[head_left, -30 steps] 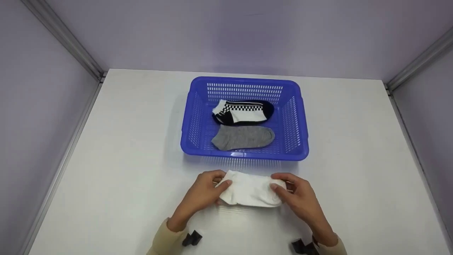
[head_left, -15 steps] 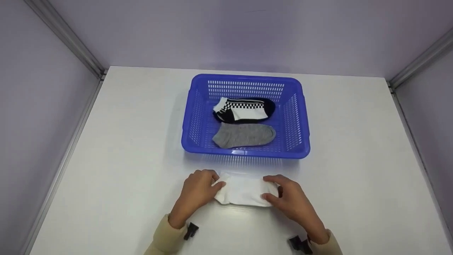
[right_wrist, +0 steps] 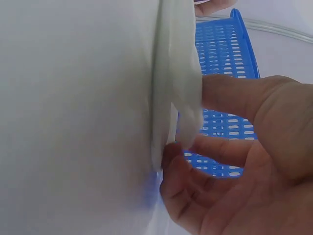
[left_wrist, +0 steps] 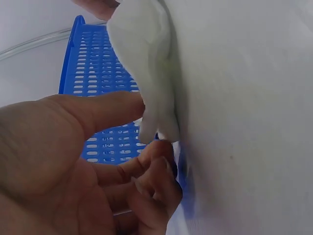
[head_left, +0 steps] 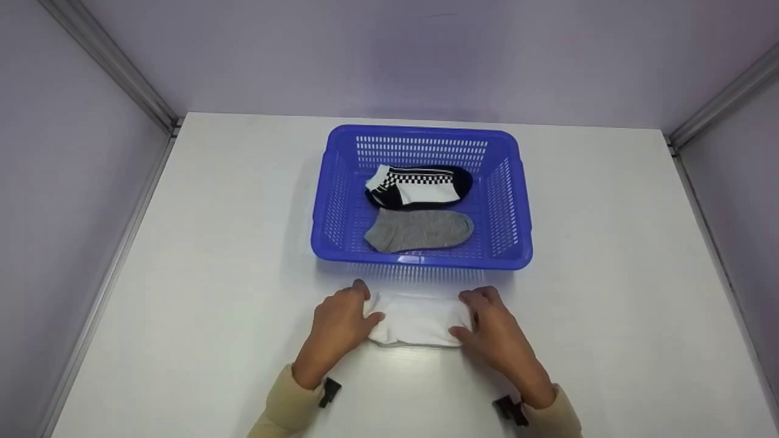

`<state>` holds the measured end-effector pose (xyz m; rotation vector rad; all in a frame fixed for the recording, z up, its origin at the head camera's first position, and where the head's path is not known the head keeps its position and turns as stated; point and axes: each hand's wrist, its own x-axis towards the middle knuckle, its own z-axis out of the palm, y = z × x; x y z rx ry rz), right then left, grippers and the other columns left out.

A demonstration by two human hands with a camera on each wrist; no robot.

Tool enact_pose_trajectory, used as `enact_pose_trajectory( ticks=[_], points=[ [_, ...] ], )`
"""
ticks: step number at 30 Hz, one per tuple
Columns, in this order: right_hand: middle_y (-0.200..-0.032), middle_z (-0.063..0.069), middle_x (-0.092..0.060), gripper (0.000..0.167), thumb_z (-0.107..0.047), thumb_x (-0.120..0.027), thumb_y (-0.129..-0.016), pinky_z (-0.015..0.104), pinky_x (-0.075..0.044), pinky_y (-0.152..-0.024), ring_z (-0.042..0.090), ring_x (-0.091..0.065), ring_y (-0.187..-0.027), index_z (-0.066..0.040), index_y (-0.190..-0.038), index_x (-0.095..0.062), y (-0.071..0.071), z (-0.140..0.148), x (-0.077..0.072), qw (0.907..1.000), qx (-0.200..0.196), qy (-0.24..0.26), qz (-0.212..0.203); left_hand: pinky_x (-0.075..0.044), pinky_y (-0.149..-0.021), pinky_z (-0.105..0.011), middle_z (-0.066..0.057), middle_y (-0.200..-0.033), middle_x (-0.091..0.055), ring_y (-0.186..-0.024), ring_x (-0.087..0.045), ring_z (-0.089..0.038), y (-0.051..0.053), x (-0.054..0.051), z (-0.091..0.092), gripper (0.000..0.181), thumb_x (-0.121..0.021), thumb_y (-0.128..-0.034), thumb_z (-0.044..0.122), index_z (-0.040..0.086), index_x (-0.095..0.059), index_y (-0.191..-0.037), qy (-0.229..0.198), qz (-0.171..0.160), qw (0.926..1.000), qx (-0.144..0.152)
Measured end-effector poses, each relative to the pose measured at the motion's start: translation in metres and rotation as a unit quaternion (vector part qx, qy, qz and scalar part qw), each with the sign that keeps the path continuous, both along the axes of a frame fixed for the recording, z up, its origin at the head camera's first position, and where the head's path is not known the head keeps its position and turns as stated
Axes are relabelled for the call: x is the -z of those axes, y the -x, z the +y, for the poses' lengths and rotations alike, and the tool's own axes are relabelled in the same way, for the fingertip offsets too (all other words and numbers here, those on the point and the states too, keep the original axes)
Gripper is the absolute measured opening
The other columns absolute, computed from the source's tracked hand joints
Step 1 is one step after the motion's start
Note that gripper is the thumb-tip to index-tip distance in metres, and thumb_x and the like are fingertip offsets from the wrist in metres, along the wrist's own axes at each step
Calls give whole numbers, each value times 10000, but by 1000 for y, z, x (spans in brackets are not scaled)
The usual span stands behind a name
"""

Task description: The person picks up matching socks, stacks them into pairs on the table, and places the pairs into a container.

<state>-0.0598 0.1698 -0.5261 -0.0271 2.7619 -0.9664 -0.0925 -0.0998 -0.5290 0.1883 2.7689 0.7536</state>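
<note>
White ankle socks (head_left: 420, 319), laid one on the other, lie flat on the table in front of the basket. At the cuff end my left hand (head_left: 342, 319) holds them, thumb on top and fingers at the far edge. My right hand (head_left: 496, 325) grips the toe end, thumb on the near side. In the left wrist view the thumb presses the socks (left_wrist: 151, 63) and curled fingertips meet their end. In the right wrist view two layers of the socks (right_wrist: 183, 73) part slightly at the toe, with fingertips at the lower layer.
A blue plastic basket (head_left: 420, 263) stands just behind the white socks. Inside lie black-and-white checkered socks (head_left: 420, 187) at the back and grey socks (head_left: 420, 231) in front. Pale panels (head_left: 426, 61) enclose the white table (head_left: 219, 243) at the back and sides.
The white socks have come down flat onto the table and shifted slightly left. Both hands moved left with them, and the right hand's fingers spread, then closed in again at the toe end.
</note>
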Motion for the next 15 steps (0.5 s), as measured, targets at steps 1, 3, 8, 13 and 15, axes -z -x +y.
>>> enact_pose_trajectory(
  ticks=[1,3,8,13,15],
  points=[
    [-1233,162,-598,539,-104,-879,-818,468,-521,-963,252,-581,-1052,27,-1295,-663,1,0,1,10000,40,-45,-31,-558,-634,-467,-120,-871,-716,-785,-706,-304,0,0,1,321,-855,-868,246,24,-674,-1012,10,14,10000,9],
    [-1152,155,-580,504,-112,-891,-803,453,-506,-911,256,-547,-1009,46,-1224,-662,2,-1,1,9999,74,-114,-40,-566,-670,-474,-118,-894,-703,-817,-702,-308,0,0,2,287,-844,-876,221,25,-678,-1005,-28,43,10000,77],
    [-965,74,-558,398,-131,-890,-820,361,-450,-819,225,-493,-935,-7,-1069,-607,3,1,1,9999,38,63,-133,-476,-643,-364,-23,-805,-575,-736,-552,-183,1,0,1,152,-774,-906,152,59,-656,-933,-576,19,9976,396],
    [-976,37,-670,375,-222,-848,-896,278,-450,-781,160,-561,-881,-73,-1161,-628,2,9,-2,9930,269,1066,-425,-507,-795,-377,-43,-921,-675,-866,-603,-181,5,-4,-7,200,-719,-952,142,74,-592,-1091,-1942,-513,9780,564],
    [-1040,49,-722,363,-261,-825,-922,294,-493,-835,166,-615,-942,-80,-1195,-669,3,12,-4,9891,393,1358,-408,-534,-873,-433,-101,-1004,-724,-942,-655,-228,7,-5,-9,358,-740,-953,163,52,-566,-1245,-2455,-800,9647,523]
  ],
)
